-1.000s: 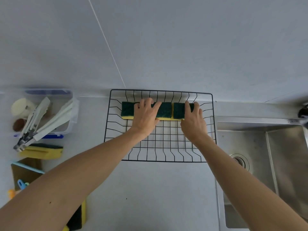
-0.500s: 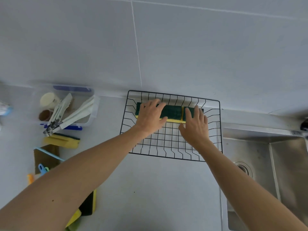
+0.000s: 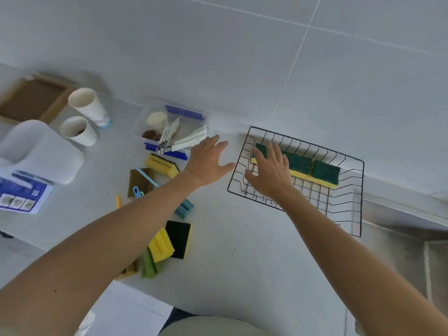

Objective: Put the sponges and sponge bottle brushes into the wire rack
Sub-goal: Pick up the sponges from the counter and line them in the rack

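A black wire rack (image 3: 349, 215) stands against the wall, right of centre. Two green-and-yellow sponges lie along its far side: one (image 3: 297, 163) partly under my right hand, the other (image 3: 324, 174) to its right. My right hand (image 3: 270, 170) hovers open over the rack's left end. My left hand (image 3: 209, 161) is open and empty, left of the rack. Loose sponges lie on the counter: a yellow one (image 3: 161, 164), a black-and-yellow one (image 3: 180, 238), a yellow one (image 3: 160, 248), a blue one (image 3: 184, 209). Brush handles (image 3: 188, 140) stick out of a clear box (image 3: 184, 112).
Two paper cups (image 3: 84, 106) and a white jug (image 3: 41, 151) stand at the left, with a wooden tray (image 3: 54, 103) behind them. A green cloth (image 3: 148, 265) lies at the counter's front edge. The steel sink (image 3: 436, 263) drops away on the right.
Both hands have come off the sponges in the rack. My left hand has moved out of the rack to its left, and the view has swung left, showing more of the counter.
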